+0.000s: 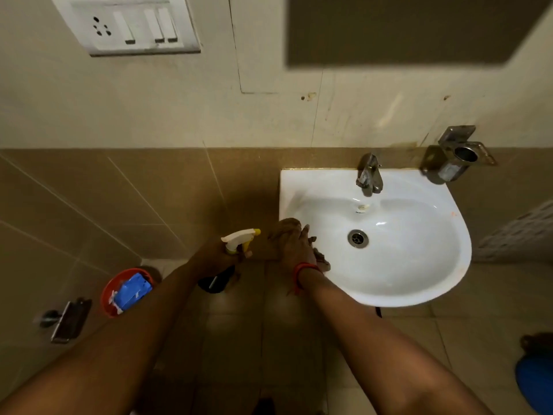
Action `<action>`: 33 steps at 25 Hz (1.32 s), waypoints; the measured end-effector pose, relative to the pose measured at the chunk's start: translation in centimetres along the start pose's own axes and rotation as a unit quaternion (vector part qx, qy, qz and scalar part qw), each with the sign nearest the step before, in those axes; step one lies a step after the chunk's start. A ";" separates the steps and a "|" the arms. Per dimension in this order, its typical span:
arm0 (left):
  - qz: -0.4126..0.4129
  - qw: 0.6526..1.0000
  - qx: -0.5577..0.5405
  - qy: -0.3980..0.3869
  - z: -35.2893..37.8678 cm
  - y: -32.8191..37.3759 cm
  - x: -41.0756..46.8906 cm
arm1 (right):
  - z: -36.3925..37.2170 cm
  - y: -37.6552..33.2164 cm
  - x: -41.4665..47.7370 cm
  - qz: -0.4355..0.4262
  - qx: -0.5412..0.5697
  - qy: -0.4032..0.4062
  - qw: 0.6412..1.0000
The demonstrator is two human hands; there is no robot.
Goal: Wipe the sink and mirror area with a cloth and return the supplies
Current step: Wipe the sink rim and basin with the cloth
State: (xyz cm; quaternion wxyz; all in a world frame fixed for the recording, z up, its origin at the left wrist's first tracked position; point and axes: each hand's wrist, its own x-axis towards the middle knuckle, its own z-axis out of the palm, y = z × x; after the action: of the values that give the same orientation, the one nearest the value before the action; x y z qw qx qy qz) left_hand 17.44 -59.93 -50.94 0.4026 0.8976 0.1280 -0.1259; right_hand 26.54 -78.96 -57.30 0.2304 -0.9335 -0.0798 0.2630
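Right now the person's right hand (294, 245) lies flat, fingers pressed down on a crumpled brown cloth (284, 229) at the left front rim of the white ceramic wall-mounted sink (419, 280). Part of the cloth pokes out under the wrist, which wears a red thread band (302, 272). The left hand (220, 254) is wrapped tight around the neck of a dark spray bottle with a white-and-yellow trigger head (239, 239), held just left of the sink over the floor, nozzle pointing toward the basin. The steel tap (369, 175) sits at the back rim; the round drain (358, 238) is in the basin's middle, bare. A steel wall-mounted holder (459, 157) is fixed right of the tap. Down left on the floor, a red bucket (109, 295) holds a blue object (131, 292). A white switch plate (128, 23) is up on the wall, and the dark lower edge of the mirror (404, 28) is above the sink.
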 end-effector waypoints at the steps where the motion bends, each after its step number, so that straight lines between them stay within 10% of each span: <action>1: 0.015 1.000 -0.018 -0.007 0.1 0.5 -0.5 | -0.5 1.6 -1.6 -0.004 -0.032 -0.018 0.999; 10: 0.133 0.990 -0.037 -0.021 4.0 2.3 -4.3 | -6.6 15.9 -9.1 -0.009 -0.319 -0.081 0.944; 17: 0.072 0.989 -0.119 0.056 4.8 -0.4 -2.9 | 1.6 13.5 -9.4 -0.098 -0.247 0.194 0.944; 22: 0.088 0.984 -0.130 0.083 2.2 -0.8 1.6 | 3.7 4.9 -3.9 -0.200 -0.243 0.208 0.926; 33: 0.127 0.983 -0.124 0.034 -1.5 -0.7 9.8 | -6.8 -0.3 15.2 -0.064 -0.172 0.192 0.964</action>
State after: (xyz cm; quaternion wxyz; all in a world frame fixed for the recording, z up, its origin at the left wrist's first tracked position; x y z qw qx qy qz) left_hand 26.57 -57.09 -53.65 0.5188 0.8535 0.0411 -0.0258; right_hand 43.04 -77.22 -58.96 0.0936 -0.9850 -0.1379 0.0453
